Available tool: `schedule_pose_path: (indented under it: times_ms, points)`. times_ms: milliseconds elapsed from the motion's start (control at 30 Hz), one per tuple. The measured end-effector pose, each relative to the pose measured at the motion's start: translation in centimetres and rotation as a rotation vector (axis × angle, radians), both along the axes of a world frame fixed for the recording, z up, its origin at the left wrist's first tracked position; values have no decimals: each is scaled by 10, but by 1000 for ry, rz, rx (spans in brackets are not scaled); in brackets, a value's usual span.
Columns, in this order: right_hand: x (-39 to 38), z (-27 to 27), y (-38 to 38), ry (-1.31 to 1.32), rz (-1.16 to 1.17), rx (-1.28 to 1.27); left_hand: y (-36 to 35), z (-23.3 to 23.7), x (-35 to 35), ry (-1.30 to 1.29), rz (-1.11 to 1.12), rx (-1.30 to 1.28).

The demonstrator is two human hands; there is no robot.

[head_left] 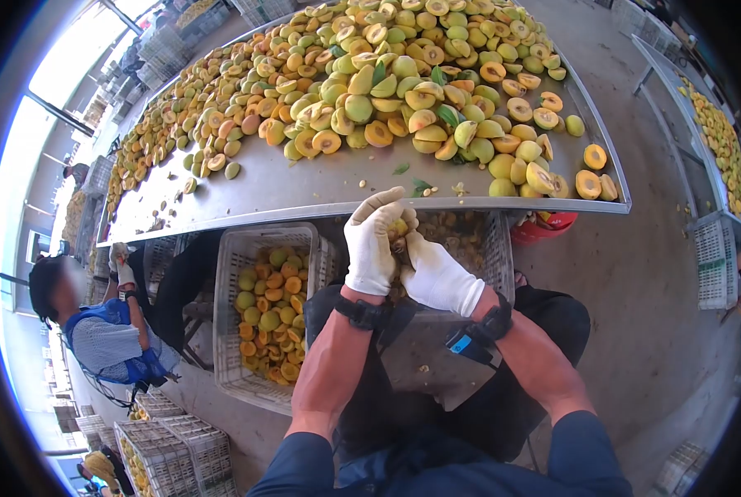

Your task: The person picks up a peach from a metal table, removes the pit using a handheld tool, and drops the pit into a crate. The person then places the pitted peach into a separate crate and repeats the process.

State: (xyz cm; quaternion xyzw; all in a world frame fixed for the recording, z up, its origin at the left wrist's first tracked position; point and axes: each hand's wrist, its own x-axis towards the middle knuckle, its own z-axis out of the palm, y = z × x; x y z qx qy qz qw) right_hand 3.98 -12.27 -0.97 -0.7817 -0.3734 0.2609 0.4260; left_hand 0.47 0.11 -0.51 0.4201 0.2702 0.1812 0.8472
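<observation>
My left hand [372, 248], in a white glove, is closed around a small yellow peach piece [398, 229]. My right hand [441, 277], gloved too, presses its fingers against the same fruit from the right; they hide much of it. Both hands are just in front of the metal table's raised edge [321, 217]. Below them stands a crate [499, 257] with brownish scraps in it. To the left, a white plastic crate [226, 331] is part filled with peach halves [272, 311].
Halved peaches [362, 74] with some leaves are heaped on the table. A red bucket [544, 228] stands under its right end. On the left sits a person in a blue apron [122, 335], near stacked crates [171, 451]. Another fruit-covered table [677, 108] is at far right.
</observation>
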Motion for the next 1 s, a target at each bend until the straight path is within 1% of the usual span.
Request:
schedule_pose_path:
  times_ms: [67,167,200,233,267,333,400,433,467,500,533,567,633,667,700,733,767,800,833,933,967,1000]
  points:
    - [0,0,2,2,-5,32,2,-3,0,-120,0,-33]
    - [2,-5,2,1,-23,62,3,2,0,-89,-37,-32]
    - [3,-5,0,-54,24,-44,6,1,1,-91,-41,-27]
    - [4,-6,-1,-106,68,-151,11,-3,2,23,-134,7]
    - [3,-7,-3,-102,60,-149,13,-6,2,139,-229,40]
    - [3,-10,-6,-75,66,-119,12,-5,1,126,-240,40]
    - [9,-16,-10,-39,74,-91,15,-3,4,130,-350,97]
    - [11,-17,-12,-5,85,-61,18,-3,3,129,-350,94]
    - [12,-16,-14,-9,86,-64,21,-3,4,109,-453,134]
    - [12,-10,-17,140,90,-40,23,-4,5,89,-557,178]
    - [12,-4,-19,292,93,-15,24,-9,6,86,-559,180]
    - [13,5,-22,288,91,-12,27,-15,8,94,-572,193]
    - [13,27,-26,654,73,-60,24,-7,7,101,-584,208]
    - [16,25,-28,649,72,-59,20,-2,5,-11,-501,75]
    - [21,24,-31,974,52,122,14,6,5,-128,-417,-58]
    - [25,26,-32,1292,31,308,11,10,3,-140,-419,-58]
    - [27,30,-34,1355,25,340,8,12,1,-179,-407,27]
    - [28,34,-35,1343,27,338,5,13,-2,-212,-392,112]
    - [29,38,-35,1332,32,321,4,14,-5,-160,-409,258]
    - [22,38,-29,1274,16,254,5,2,-11,-177,-321,402]
    - [19,37,-25,1080,9,168,6,0,-11,-178,-319,405]
    - [15,37,-21,888,3,82,7,-3,-10,-160,-266,435]
